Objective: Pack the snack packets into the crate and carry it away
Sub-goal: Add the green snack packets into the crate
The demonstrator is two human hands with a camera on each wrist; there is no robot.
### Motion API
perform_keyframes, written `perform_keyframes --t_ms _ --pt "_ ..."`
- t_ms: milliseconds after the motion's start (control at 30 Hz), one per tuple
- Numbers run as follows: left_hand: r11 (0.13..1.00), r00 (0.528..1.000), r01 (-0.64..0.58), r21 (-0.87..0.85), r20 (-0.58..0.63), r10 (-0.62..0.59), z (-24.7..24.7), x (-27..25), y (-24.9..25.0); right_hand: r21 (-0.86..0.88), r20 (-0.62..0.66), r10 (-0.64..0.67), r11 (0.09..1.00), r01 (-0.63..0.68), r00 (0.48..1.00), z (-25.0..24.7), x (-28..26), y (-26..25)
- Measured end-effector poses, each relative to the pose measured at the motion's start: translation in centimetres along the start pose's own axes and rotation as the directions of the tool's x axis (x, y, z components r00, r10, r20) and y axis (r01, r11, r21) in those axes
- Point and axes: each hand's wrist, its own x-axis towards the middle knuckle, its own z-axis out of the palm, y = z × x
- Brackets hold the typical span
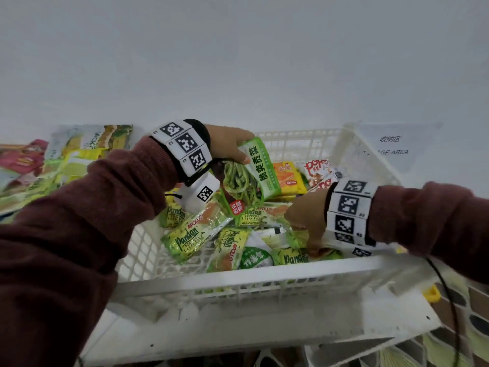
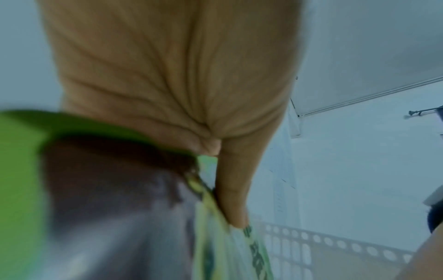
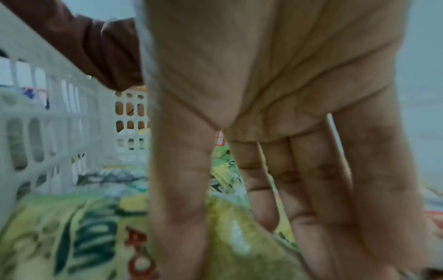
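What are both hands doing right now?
Left hand: grips a green vegetable snack packet over the crate.
Right hand: open, fingers straight, reaching among the Pandan packets.

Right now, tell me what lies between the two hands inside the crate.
In the head view, Pandan cake packets lie in the crate between the left hand, which grips a green packet, and the right hand.
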Motion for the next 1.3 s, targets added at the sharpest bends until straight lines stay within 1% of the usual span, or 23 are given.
perform_keyframes --t_ms 33,100,133,233,333,400,500,600,700,767,833,900,1000,1067,1133,1167,1200,1233,1267,1300 --pt "1.000 1.000 0.004 -0.005 -0.023 -0.004 -0.1 -0.1 -0.3 0.012 0.000 0.009 1.000 -0.009 1.000 -0.1 -0.2 0.1" --pt "1.000 0.998 0.018 0.001 -0.060 -0.018 -0.5 -0.5 -0.6 0.102 -0.023 -0.008 0.995 0.010 1.000 -0.6 -1.0 0.7" --pt "1.000 0.997 0.025 0.003 -0.076 -0.025 -0.7 -0.6 -0.8 0.154 -0.054 -0.023 0.988 0.031 0.998 -1.0 -1.3 1.2" --pt "1.000 0.990 0.026 -0.003 -0.138 -0.026 -1.3 -1.2 -1.0 0.231 -0.200 -0.039 0.969 0.086 0.979 -2.3 -2.2 2.7" --pt "1.000 0.977 0.031 0.002 -0.209 -0.030 -2.1 -1.7 -1.3 0.347 -0.315 -0.012 0.929 0.127 0.949 -3.9 -2.1 3.5" --pt "0.999 0.971 0.045 0.002 -0.237 -0.043 -2.5 -2.1 -1.5 0.397 -0.370 0.001 0.905 0.157 0.929 -5.1 -1.6 3.3" --pt "0.997 0.964 0.076 0.007 -0.256 -0.071 -2.8 -2.5 -2.1 0.379 -0.414 -0.009 0.907 0.181 0.910 -6.1 0.3 1.9" --pt "0.996 0.962 0.089 0.015 -0.262 -0.082 -2.9 -2.8 -2.8 0.292 -0.435 -0.004 0.946 0.145 0.900 -6.4 3.1 0.1" --pt "0.997 0.961 0.080 0.011 -0.267 -0.074 -3.0 -3.2 -3.5 0.170 -0.421 0.005 0.983 0.074 0.907 -6.8 4.5 -0.5" --pt "0.997 0.959 0.076 0.000 -0.273 -0.073 -3.1 -3.4 -3.8 0.139 -0.416 0.003 0.988 0.061 0.909 -6.8 4.9 -0.2" --pt "0.996 0.954 0.084 -0.002 -0.288 -0.081 -3.3 -3.5 -4.0 0.177 -0.414 0.029 0.983 0.049 0.910 -6.6 5.0 0.0" --pt "0.995 0.948 0.092 -0.024 -0.303 -0.095 -3.5 -3.3 -3.8 0.238 -0.383 0.049 0.970 0.047 0.922 -6.2 5.1 -0.2" --pt "0.997 0.939 0.041 -0.069 -0.338 -0.062 -3.8 -3.1 -2.5 0.321 -0.327 0.079 0.946 0.032 0.942 -6.0 4.6 -0.3" --pt "0.994 0.930 -0.031 -0.103 -0.367 -0.009 -4.0 -2.8 -1.2 0.351 -0.311 0.116 0.936 0.000 0.943 -5.9 2.9 0.6" --pt "0.983 0.921 -0.117 -0.144 -0.386 0.053 -3.9 -2.3 0.4 0.325 -0.299 0.198 0.941 -0.095 0.934 -5.6 0.1 2.6" --pt "0.975 0.917 -0.152 -0.159 -0.392 0.079 -3.7 -1.9 1.3 0.348 -0.284 0.224 0.930 -0.117 0.932 -5.3 -1.6 4.0" --pt "0.968 0.914 -0.184 -0.173 -0.393 0.103 -3.4 -1.4 2.4 0.393 -0.252 0.225 0.913 -0.113 0.941 -5.0 -3.4 5.5" --pt "0.959 0.915 -0.211 -0.191 -0.384 0.125 -2.9 -0.8 3.4 0.434 -0.219 0.220 0.894 -0.107 0.950 -4.5 -5.1 7.0" --pt "0.948 0.923 -0.233 -0.216 -0.358 0.145 -2.3 -0.2 4.4 0.450 -0.193 0.240 0.883 -0.131 0.951 -4.0 -6.7 8.4" --pt "0.938 0.939 -0.239 -0.252 -0.307 0.156 -1.5 0.6 5.3 0.445 -0.177 0.285 0.877 -0.182 0.942 -3.3 -8.0 9.6"
